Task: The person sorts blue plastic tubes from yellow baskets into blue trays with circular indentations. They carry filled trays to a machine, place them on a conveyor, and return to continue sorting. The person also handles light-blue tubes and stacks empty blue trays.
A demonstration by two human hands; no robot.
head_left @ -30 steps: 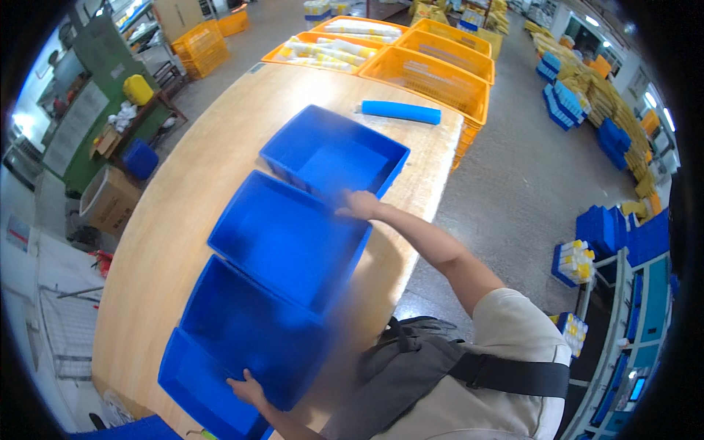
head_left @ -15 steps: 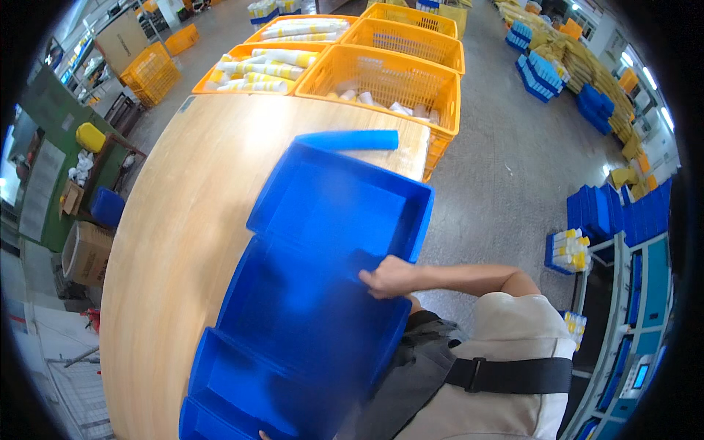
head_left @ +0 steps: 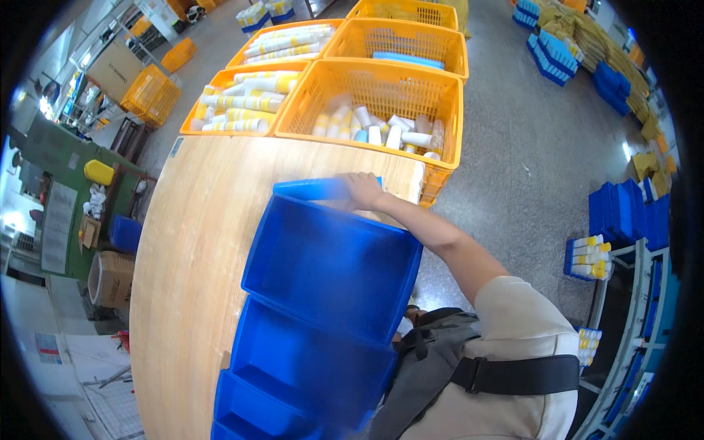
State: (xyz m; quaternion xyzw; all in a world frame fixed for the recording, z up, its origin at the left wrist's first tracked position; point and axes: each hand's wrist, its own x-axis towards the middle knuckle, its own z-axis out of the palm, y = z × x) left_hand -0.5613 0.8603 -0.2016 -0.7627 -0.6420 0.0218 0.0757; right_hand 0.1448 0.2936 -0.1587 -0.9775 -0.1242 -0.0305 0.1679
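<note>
Three blue bins line the surface nearside of the right hand, which touches a blue roll; whether clamped, I cannot tell.

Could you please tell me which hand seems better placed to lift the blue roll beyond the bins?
The right, I'd judge: the right hand is at the blue roll, reaching past the farthest blue bin. The left hand is out of view, so its reach can't be judged.
</note>
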